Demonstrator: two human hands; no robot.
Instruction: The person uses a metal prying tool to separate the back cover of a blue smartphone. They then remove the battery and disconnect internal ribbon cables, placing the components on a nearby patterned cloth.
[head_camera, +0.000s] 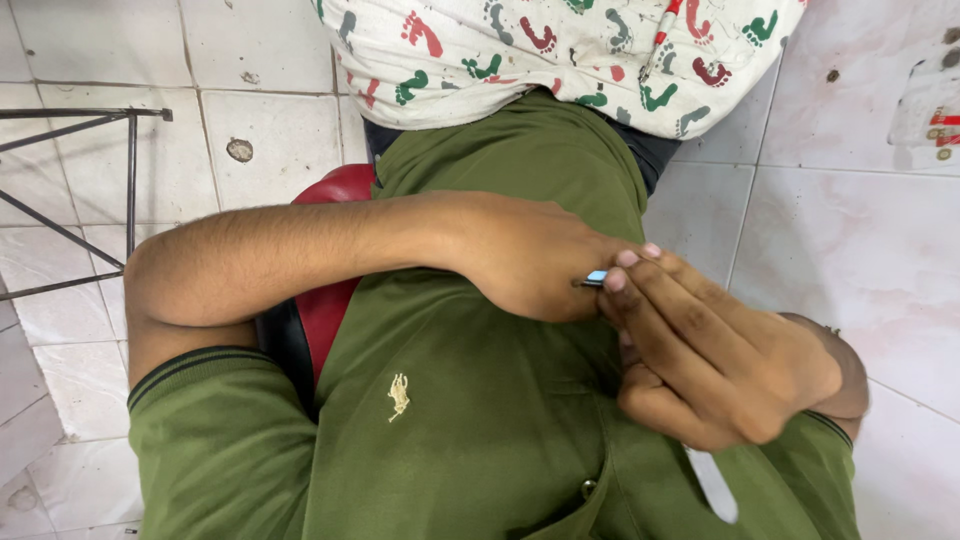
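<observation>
My left hand (530, 265) is curled in front of my green polo shirt (450, 420), with its fingers closed around a small tool with a light blue tip (595, 278). My right hand (710, 360) comes in from the right. Its fingertips pinch the blue end of the same tool, so both hands touch there. Most of the tool is hidden inside my left fist.
A white cloth printed with coloured footprints (560, 50) lies across the top, with a red and white pen (660, 40) on it. A red seat (330, 300) shows under my left arm. A dark metal frame (90, 190) stands at the left on the white tiled floor (850, 230).
</observation>
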